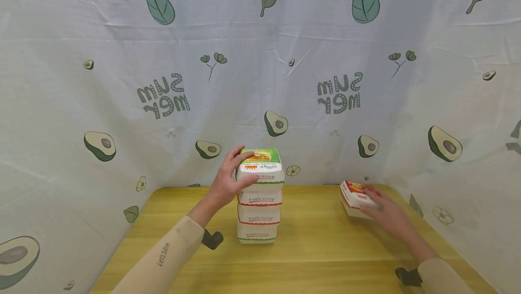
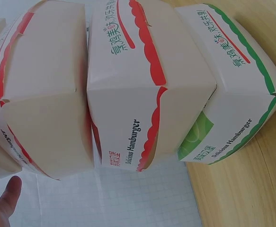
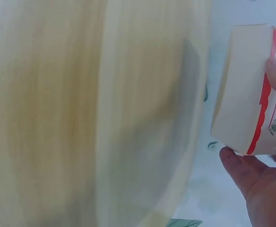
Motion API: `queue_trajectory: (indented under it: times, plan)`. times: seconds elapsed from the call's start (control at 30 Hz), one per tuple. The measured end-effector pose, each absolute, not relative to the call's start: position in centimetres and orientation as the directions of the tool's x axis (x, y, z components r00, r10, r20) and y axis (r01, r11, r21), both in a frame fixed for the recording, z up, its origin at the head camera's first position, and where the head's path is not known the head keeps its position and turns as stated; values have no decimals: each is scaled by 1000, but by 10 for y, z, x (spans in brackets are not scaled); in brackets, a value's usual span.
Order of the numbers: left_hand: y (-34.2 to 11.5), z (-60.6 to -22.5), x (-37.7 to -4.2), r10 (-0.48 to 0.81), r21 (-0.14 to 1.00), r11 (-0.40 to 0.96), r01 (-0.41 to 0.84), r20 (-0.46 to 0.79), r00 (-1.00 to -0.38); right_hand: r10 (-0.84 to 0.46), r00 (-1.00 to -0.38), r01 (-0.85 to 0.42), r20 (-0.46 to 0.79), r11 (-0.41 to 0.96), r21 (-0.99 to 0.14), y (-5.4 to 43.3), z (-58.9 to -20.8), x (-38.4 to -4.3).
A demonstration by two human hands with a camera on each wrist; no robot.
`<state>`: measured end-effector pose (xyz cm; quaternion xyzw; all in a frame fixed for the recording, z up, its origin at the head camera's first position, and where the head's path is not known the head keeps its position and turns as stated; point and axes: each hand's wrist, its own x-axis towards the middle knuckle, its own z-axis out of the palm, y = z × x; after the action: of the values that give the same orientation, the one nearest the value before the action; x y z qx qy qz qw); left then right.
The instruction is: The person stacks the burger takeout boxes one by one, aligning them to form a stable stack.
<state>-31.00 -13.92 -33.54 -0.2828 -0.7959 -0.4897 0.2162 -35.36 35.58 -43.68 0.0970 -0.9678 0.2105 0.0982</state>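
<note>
Several white hamburger boxes stand stacked on the table. The top box (image 1: 260, 169) has a green lid with a burger picture, two red-trimmed boxes (image 1: 260, 213) sit below it, and a green-trimmed box (image 2: 232, 90) forms the base. My left hand (image 1: 230, 176) grips the top box from its left side, thumb across the front and fingers over the lid. Far to the right, my right hand (image 1: 386, 212) holds a red-trimmed hamburger box (image 3: 246, 90) tilted, fingers and thumb around its sides. In the right wrist view this box appears beyond the table edge.
The yellow wood-grain table (image 1: 309, 248) extends between the stack and my right hand. A pale curtain (image 1: 244, 95) printed with leaves and avocados hangs behind the table and along both sides. Black straps (image 1: 212, 239) show at my wrists.
</note>
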Motion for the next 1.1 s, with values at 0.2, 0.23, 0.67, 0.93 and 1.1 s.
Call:
queue_trajectory:
  times: [0.2, 0.23, 0.67, 0.93, 1.1]
  plan:
    - [-139, -336, -310, 237, 655, 364, 662, 622, -746, -152, -954, -245, 258, 891, -383, 347, -427, -353]
    - [-139, -336, -310, 236, 654, 364, 664, 624, -745, -153, -953, -249, 262, 888, -387, 345, -424, -352]
    - [-140, -335, -311, 232, 639, 367, 676, 641, -732, -186, -942, -294, 279, 857, -423, 321, -390, -341]
    - [-139, -334, -310, 233, 647, 362, 671, 635, -737, -203, -929, -324, 310, 851, -414, 309, -378, -335]
    - [-139, -334, -310, 233, 650, 363, 668, 631, -740, -223, -915, -353, 336, 846, -399, 301, -370, -332]
